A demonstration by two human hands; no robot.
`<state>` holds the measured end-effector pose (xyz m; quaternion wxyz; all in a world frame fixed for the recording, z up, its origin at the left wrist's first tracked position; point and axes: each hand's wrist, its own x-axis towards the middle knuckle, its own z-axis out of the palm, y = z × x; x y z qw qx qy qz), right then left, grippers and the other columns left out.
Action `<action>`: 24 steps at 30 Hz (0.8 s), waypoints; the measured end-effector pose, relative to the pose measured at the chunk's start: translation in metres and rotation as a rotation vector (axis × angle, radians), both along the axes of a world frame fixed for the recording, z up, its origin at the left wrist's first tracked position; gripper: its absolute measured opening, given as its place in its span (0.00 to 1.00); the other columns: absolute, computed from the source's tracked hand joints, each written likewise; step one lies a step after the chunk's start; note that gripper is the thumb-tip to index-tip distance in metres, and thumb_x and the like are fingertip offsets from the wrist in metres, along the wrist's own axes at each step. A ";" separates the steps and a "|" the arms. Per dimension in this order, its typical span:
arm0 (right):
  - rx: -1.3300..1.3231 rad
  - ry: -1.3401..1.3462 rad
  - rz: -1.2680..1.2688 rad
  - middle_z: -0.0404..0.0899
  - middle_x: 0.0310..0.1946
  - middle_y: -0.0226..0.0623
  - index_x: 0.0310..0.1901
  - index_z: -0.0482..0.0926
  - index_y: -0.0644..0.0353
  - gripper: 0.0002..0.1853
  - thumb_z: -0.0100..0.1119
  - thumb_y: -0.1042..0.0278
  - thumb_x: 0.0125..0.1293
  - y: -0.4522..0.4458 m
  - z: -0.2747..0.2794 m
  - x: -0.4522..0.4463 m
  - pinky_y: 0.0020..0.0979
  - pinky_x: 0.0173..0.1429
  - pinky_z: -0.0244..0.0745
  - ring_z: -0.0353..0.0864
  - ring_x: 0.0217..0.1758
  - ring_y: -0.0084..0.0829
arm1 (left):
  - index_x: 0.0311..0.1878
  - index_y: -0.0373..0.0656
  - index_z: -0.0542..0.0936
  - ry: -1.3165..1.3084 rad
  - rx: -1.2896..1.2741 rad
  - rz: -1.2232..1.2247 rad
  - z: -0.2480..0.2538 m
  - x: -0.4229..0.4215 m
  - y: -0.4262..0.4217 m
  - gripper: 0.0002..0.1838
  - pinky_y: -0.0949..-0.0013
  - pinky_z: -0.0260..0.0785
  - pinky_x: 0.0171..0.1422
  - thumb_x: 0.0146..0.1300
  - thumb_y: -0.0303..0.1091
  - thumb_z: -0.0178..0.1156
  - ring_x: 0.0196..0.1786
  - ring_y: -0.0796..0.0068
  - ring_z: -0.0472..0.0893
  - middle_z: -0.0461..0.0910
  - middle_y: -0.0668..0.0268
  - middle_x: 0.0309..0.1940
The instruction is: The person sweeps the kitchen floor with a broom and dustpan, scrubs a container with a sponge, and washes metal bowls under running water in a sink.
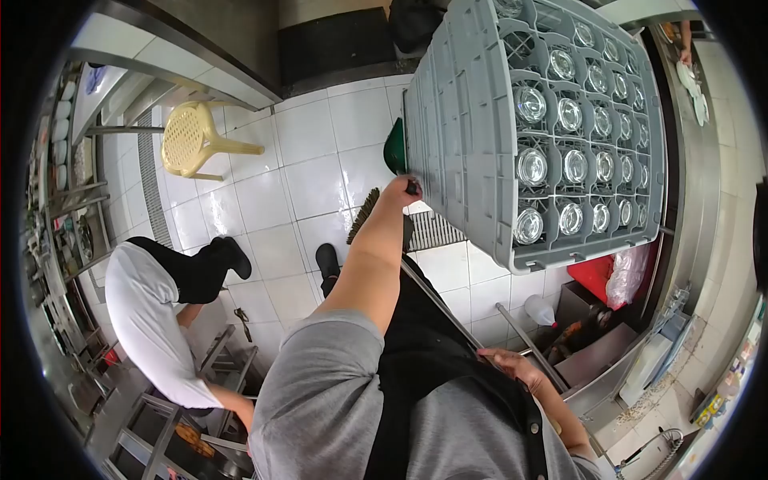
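Observation:
My left hand (402,190) reaches forward with its fingers wrapped around the end of a black handle (414,186). A green piece that looks like a dustpan (394,146) shows just beyond it, partly hidden behind the grey racks; whether the handle belongs to it, I cannot tell. Close to my waist, my right hand (512,366) is closed on a long thin pole (440,306) that slants across my black apron. Brown broom bristles (364,216) stick out beside my left forearm, which covers where they might join the pole.
Tall stacked grey racks of upside-down glasses (570,116) stand close on my right. A yellow plastic stool (192,140) is ahead on the left. Another person in white (148,320) bends down at left beside metal shelving. A floor drain grate (436,230) and a white bottle (540,310) lie low.

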<state>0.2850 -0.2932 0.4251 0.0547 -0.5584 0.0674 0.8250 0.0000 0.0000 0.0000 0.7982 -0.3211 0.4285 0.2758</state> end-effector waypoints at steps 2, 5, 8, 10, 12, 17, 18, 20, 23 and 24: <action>0.173 -0.142 0.290 0.80 0.45 0.33 0.63 0.71 0.56 0.27 0.62 0.62 0.62 0.021 0.015 0.003 0.22 0.56 0.66 0.75 0.46 0.22 | 0.43 0.37 0.64 -0.020 0.009 0.197 -0.007 -0.031 -0.030 0.10 0.66 0.67 0.29 0.62 0.26 0.55 0.26 0.66 0.70 0.70 0.57 0.28; 0.284 -0.233 0.558 0.80 0.40 0.30 0.54 0.78 0.61 0.19 0.60 0.65 0.63 0.041 0.003 -0.003 0.19 0.44 0.71 0.75 0.38 0.17 | 0.34 0.36 0.67 -0.020 0.008 0.375 0.005 -0.061 -0.047 0.04 0.67 0.65 0.28 0.60 0.23 0.53 0.26 0.68 0.68 0.67 0.60 0.24; 0.326 -0.138 0.618 0.78 0.34 0.28 0.50 0.79 0.63 0.17 0.61 0.64 0.63 0.070 0.008 0.002 0.16 0.20 0.59 0.67 0.22 0.13 | 0.34 0.36 0.67 0.114 0.074 0.411 0.075 -0.127 -0.100 0.04 0.68 0.66 0.28 0.60 0.22 0.53 0.26 0.68 0.69 0.68 0.60 0.24; 0.190 -0.185 0.630 0.73 0.28 0.27 0.53 0.76 0.64 0.19 0.59 0.64 0.64 0.100 0.011 -0.001 0.16 0.16 0.55 0.63 0.18 0.13 | 0.34 0.36 0.67 0.079 0.062 0.462 0.092 -0.173 -0.131 0.04 0.68 0.66 0.28 0.60 0.22 0.53 0.27 0.68 0.70 0.68 0.60 0.24; 0.199 -0.136 0.584 0.71 0.26 0.27 0.55 0.73 0.63 0.19 0.59 0.65 0.64 0.122 0.020 -0.015 0.16 0.15 0.53 0.62 0.18 0.12 | 0.34 0.36 0.67 0.197 0.054 0.436 0.107 -0.215 -0.167 0.04 0.69 0.66 0.29 0.60 0.22 0.53 0.26 0.68 0.70 0.68 0.60 0.23; 0.325 -0.144 0.780 0.69 0.25 0.27 0.59 0.69 0.63 0.21 0.56 0.69 0.65 0.176 0.040 -0.074 0.15 0.14 0.51 0.61 0.18 0.12 | 0.30 0.40 0.66 0.297 -0.047 0.497 0.128 -0.309 -0.254 0.04 0.73 0.63 0.23 0.58 0.24 0.52 0.19 0.72 0.68 0.65 0.65 0.18; 0.344 -0.149 0.814 0.69 0.26 0.27 0.60 0.69 0.63 0.21 0.55 0.70 0.66 0.182 0.041 -0.090 0.15 0.14 0.51 0.61 0.18 0.12 | 0.30 0.40 0.66 0.326 -0.014 0.506 0.126 -0.323 -0.271 0.04 0.73 0.62 0.22 0.58 0.24 0.52 0.18 0.73 0.68 0.65 0.66 0.17; 0.384 -0.142 0.840 0.74 0.32 0.28 0.61 0.70 0.63 0.22 0.56 0.68 0.66 0.190 0.023 -0.103 0.16 0.30 0.59 0.68 0.29 0.14 | 0.30 0.41 0.67 0.418 -0.003 0.545 0.136 -0.344 -0.292 0.05 0.75 0.61 0.19 0.59 0.24 0.52 0.15 0.75 0.66 0.64 0.69 0.15; 0.404 -0.077 0.734 0.68 0.25 0.28 0.63 0.65 0.62 0.25 0.55 0.69 0.66 0.192 0.001 -0.140 0.14 0.17 0.51 0.63 0.21 0.12 | 0.29 0.42 0.66 0.435 -0.036 0.660 0.147 -0.374 -0.320 0.06 0.75 0.62 0.19 0.61 0.23 0.52 0.15 0.78 0.66 0.64 0.70 0.15; 0.457 -0.103 0.801 0.72 0.27 0.31 0.59 0.71 0.63 0.21 0.56 0.69 0.64 0.188 -0.006 -0.152 0.16 0.20 0.58 0.69 0.25 0.16 | 0.29 0.42 0.66 0.423 -0.018 0.684 0.154 -0.383 -0.326 0.07 0.76 0.62 0.19 0.62 0.23 0.52 0.15 0.78 0.66 0.64 0.70 0.15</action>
